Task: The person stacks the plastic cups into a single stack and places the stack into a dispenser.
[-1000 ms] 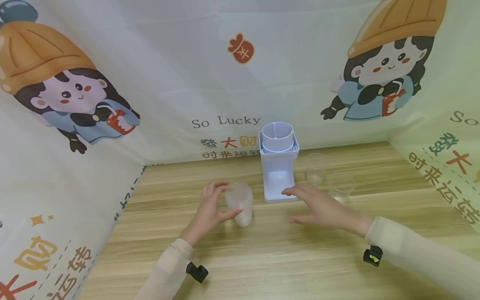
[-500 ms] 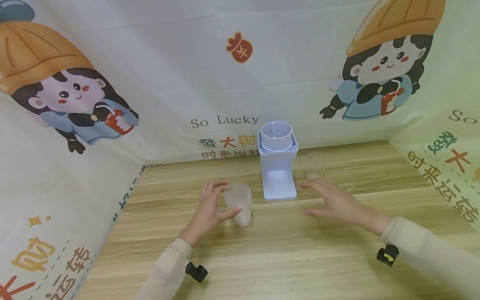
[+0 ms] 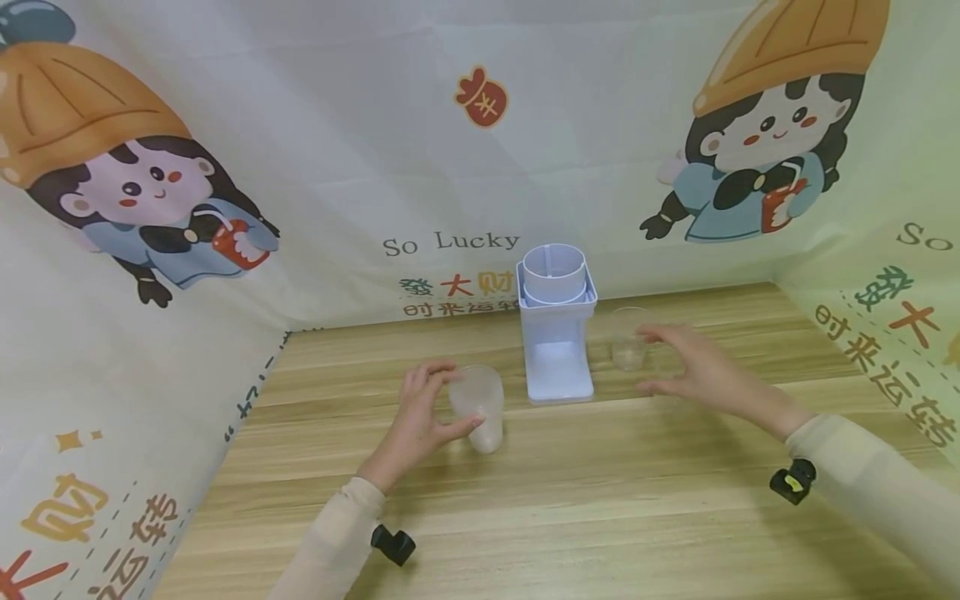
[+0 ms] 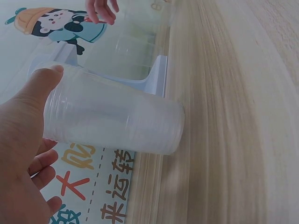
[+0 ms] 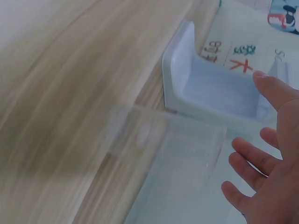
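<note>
My left hand (image 3: 416,429) grips a stack of clear plastic cups (image 3: 487,408) near the rim, left of a pale blue cup dispenser. In the left wrist view the thumb lies over the upper end of the stacked cups (image 4: 114,112), and the other fingers are on the opposite side. To the right of the dispenser, my right hand (image 3: 701,371) is open, thumb and fingers apart. In the right wrist view a clear plastic cup (image 5: 163,135) lies just beyond the fingertips. Another clear cup (image 3: 628,337) stands farther back, partly overlapped by the fingers in the head view.
The pale blue dispenser (image 3: 558,375), with a round tube (image 3: 553,275) on top and an open bay below, stands at the back of the wooden table (image 3: 525,517). Printed cloth walls (image 3: 337,167) enclose the table at the back and both sides.
My right hand has moved right, from in front of the dispenser to beside the clear cups, and slightly farther back. My left hand and its stack have stayed in place.
</note>
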`<state>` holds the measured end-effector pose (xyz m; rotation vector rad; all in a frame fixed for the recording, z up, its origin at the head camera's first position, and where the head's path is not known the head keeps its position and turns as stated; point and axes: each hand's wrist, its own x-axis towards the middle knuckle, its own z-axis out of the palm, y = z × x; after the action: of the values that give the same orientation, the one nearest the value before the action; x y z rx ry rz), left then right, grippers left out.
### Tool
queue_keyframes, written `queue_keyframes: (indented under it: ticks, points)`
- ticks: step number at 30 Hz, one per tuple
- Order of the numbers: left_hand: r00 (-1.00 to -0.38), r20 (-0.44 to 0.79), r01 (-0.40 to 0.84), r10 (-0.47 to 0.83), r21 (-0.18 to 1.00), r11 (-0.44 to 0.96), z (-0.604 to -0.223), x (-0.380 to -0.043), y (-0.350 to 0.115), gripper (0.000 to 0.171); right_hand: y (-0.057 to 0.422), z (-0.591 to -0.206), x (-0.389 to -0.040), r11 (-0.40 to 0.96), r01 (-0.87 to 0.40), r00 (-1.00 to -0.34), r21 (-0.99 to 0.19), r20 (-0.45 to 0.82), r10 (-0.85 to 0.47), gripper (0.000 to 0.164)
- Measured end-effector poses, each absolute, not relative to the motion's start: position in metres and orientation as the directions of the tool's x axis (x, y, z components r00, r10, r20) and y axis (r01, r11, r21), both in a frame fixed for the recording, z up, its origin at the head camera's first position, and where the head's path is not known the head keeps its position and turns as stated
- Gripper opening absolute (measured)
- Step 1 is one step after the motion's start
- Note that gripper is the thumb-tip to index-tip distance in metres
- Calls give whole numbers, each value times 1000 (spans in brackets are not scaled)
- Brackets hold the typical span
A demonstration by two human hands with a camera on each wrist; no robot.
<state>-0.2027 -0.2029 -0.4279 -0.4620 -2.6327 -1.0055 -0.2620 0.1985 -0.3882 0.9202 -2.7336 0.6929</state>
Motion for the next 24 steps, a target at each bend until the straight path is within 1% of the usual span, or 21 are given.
queue_keyframes:
  ticks: [4, 8, 14, 17, 24]
  points:
    - [-910, 368, 389, 193, 593, 705, -428, -202, -203, 64, 212, -385, -268, 722, -595, -803, -353, 294, -518, 80]
    - [-910, 368, 389, 193, 593, 705, -428, -202, -202, 63, 223, -384, -272, 738, -583, -812, -340, 280, -512, 82]
    - [-912, 364, 383, 187, 594, 707, -427, -201, -202, 63, 232, -384, -274, 767, -543, -840, -343, 201, -504, 84]
    - [-913, 364, 380, 185, 591, 712, -427, -201, -202, 64, 234, -384, -274, 783, -531, -847, -325, 172, -503, 85]
    - [-913, 363, 381, 187, 591, 711, -427, -201, -202, 65, 237, -384, -273, 793, -540, -842, -282, 160, -516, 85]
